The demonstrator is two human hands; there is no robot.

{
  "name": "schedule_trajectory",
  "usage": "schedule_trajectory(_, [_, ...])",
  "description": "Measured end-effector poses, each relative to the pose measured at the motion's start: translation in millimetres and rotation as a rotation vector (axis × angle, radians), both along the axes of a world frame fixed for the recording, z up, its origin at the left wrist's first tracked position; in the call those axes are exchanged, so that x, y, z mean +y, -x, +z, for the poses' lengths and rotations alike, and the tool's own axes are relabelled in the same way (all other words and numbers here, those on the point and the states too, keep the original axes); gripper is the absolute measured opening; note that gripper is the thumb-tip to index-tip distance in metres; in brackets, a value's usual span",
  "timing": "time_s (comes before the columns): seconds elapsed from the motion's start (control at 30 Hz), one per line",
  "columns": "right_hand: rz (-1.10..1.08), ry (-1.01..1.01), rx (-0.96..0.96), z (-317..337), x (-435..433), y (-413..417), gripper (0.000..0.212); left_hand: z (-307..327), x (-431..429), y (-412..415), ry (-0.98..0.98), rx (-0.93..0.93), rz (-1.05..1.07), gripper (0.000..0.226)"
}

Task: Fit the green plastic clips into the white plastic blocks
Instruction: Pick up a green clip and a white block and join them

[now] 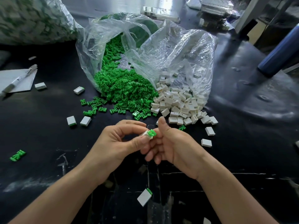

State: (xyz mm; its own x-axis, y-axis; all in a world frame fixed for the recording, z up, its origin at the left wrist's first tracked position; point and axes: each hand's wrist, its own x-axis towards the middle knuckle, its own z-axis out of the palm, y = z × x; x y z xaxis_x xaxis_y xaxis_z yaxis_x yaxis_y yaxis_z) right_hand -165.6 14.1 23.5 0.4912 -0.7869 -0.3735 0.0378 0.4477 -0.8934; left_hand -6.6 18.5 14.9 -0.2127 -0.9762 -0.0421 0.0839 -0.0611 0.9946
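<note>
Fingers [135,124] of left hand [113,143] and right hand [176,146] pinch white block [147,135] with green clip [152,133]

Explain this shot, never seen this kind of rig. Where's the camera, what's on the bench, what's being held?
No machine here: a person works with bare hands, and the single picture comes from a camera worn on their head, looking down. On the black table lie two open clear bags, one spilling green clips, the other white blocks. A few fitted-looking blocks, with green showing at one end, lie scattered. A pen on paper sits far left. The left hand pinches a white block with a green clip sticking out of its end. The right hand has its curled fingers against that clip, thumb raised.
</note>
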Motion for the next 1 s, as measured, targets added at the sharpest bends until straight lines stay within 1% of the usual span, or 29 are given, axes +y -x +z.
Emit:
schedule_trajectory(0.1, [0.078,-0.075,-0.114,-1.7,3.8,-8.4,0.055,2.2,2.7,0.0,-0.014,0.02,-0.069,0.028])
schedule_trajectory(0.2, [0.05,-0.101,-0.141,-3.3,4.9,-10.9,0.049,6.3,4.2,1.8,-0.012,0.092,-0.122,0.027])
schedule_trajectory(0.27, [0.021,-0.067,-0.111,-5.5,5.9,-11.7,0.048,6.9,3.8,2.3,-0.001,0.104,-0.137,0.025])
schedule_trajectory(0.33, [-0.003,0.0,-0.032,-7.8,7.5,-13.8,0.049,6.0,3.2,2.7,0.005,0.093,-0.148,0.021])
schedule_trajectory(0.4, [-0.035,0.074,0.05,-9.5,9.2,-16.1,0.048,5.0,3.5,2.8,0.011,0.088,-0.137,0.019])
schedule_trajectory(0.47, [-0.061,0.124,0.088,-10.3,10.2,-17.2,0.046,4.9,4.3,3.5,0.018,0.098,-0.114,0.018])
schedule_trajectory(0.6, [-0.038,0.131,0.085,-9.8,8.7,-14.8,0.05,5.8,4.2,4.3,-0.006,0.13,-0.126,0.016])
schedule_trajectory(0.7, [-0.02,0.096,0.082,-6.8,6.4,-11.9,0.055,4.7,2.2,1.6,-0.036,0.082,-0.142,0.017])
schedule_trajectory(0.8, [0.002,0.115,0.128,-4.8,6.6,-11.3,0.057,3.6,1.8,0.6,-0.048,0.068,-0.124,0.021])
schedule_trajectory(1.0, [0.021,0.178,0.215,-4.9,8.2,-12.3,0.058,5.9,1.9,0.4,-0.043,0.073,-0.15,0.018])
